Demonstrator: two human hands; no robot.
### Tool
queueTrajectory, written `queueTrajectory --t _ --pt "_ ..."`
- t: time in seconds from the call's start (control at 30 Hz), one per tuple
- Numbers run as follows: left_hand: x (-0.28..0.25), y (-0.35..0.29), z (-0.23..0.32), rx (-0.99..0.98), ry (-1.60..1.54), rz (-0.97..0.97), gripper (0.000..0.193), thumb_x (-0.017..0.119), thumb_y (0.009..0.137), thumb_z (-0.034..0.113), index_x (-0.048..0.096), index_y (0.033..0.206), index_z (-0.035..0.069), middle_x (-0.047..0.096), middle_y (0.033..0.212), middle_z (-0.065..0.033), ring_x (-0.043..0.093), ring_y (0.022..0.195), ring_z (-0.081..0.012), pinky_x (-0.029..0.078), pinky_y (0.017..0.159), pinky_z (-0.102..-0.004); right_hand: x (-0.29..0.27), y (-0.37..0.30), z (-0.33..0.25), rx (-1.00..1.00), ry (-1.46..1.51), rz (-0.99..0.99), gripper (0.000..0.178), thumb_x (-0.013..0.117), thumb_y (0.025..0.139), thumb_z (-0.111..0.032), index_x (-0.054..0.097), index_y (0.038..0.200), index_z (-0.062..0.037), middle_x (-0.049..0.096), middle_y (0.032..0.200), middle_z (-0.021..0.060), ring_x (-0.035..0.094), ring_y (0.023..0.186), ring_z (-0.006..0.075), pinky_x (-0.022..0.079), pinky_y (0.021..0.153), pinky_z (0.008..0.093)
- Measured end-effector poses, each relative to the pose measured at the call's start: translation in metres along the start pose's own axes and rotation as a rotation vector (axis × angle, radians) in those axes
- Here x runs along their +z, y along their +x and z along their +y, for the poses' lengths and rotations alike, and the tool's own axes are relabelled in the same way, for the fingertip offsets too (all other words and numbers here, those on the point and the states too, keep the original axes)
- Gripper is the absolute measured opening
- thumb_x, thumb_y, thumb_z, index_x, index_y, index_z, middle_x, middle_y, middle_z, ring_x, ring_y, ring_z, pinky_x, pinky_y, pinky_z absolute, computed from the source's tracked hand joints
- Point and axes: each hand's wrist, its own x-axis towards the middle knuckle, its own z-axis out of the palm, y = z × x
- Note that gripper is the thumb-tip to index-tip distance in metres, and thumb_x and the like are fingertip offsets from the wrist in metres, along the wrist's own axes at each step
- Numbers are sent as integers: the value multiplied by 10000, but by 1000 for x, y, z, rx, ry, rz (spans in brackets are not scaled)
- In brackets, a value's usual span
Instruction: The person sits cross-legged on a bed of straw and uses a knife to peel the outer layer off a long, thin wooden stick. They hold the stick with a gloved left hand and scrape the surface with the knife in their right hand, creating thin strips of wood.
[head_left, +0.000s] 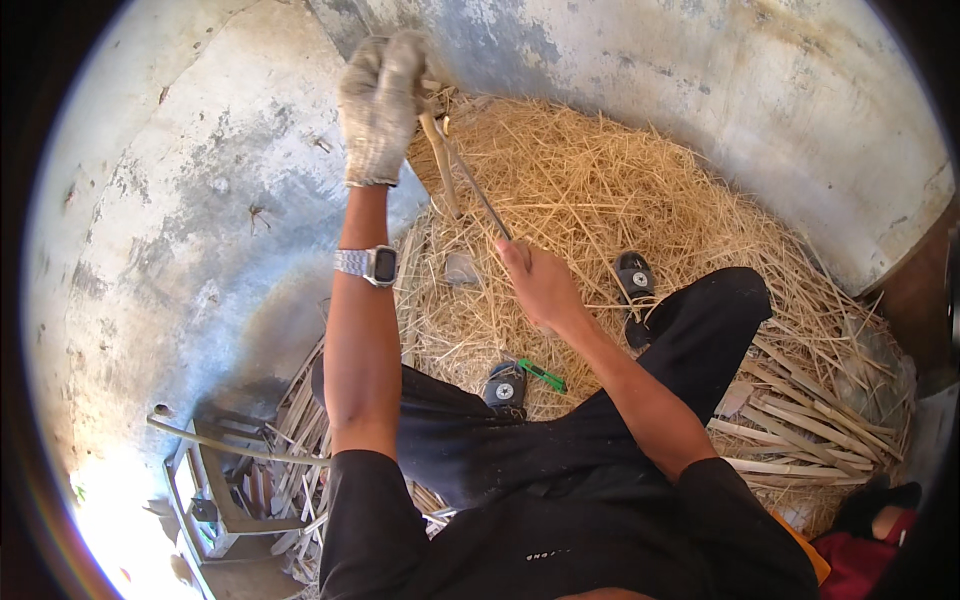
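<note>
Gripping 1 thin bamboo strip (440, 160), the gloved left hand (380, 100) is clenching; the bare right hand (540, 285) is pinching a stiff, sharp-looking blade (480, 195).

Straw pile (620, 190) lies on the floor ahead, against the curved wall (700, 70). Left hand (380, 105) is raised above the pile's left edge, holding the upper end of a stick (440, 160); right hand (540, 285) is lower and to its right. Split cane strips (800, 420) lie right of the legs; a small frame (215, 490) sits lower left.
</note>
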Motion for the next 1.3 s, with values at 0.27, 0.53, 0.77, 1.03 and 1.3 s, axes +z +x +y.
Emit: queueTrajectory --t 0.27,0.53,0.77,1.03,1.3 --pt "5 -20 -9 86 118 -10 305 624 990 320 671 1057 25 685 856 -40 611 735 -85 505 597 -266 14 35 8 219 140 -94 611 464 990 -620 400 620 -138 354 464 -38 375 350 90 348 352 314" --pt "-22 32 32 671 165 206 323 544 1028 332 616 898 45 575 682 -4 521 558 -84 448 480 -260 -67 -25 -78 -13 -319 -77 543 545 984 -506 655 953 26 494 564 90 556 527 209 456 562 404" --pt "12 15 22 446 301 665 350 413 1073 348 582 1003 49 516 665 9 465 537 -92 427 494 -240 -24 -42 -12 6 -90 -136 574 466 1004 -565 615 950 -13 472 554 47 498 480 165 430 505 350" --pt "-66 7 -69 498 993 284 296 600 977 353 584 1053 68 636 942 -44 617 810 -160 510 677 -286 -20 -31 61 368 1055 -666 686 338 925 -781 439 777 -119 330 465 -75 328 313 44 348 304 252" --pt "-19 16 -1 288 164 105 336 481 1056 346 624 1056 42 610 758 -3 532 607 -91 442 577 -254 -9 -34 -31 -106 171 3 506 526 1016 -473 590 839 -3 466 518 5 449 424 97 386 427 305"
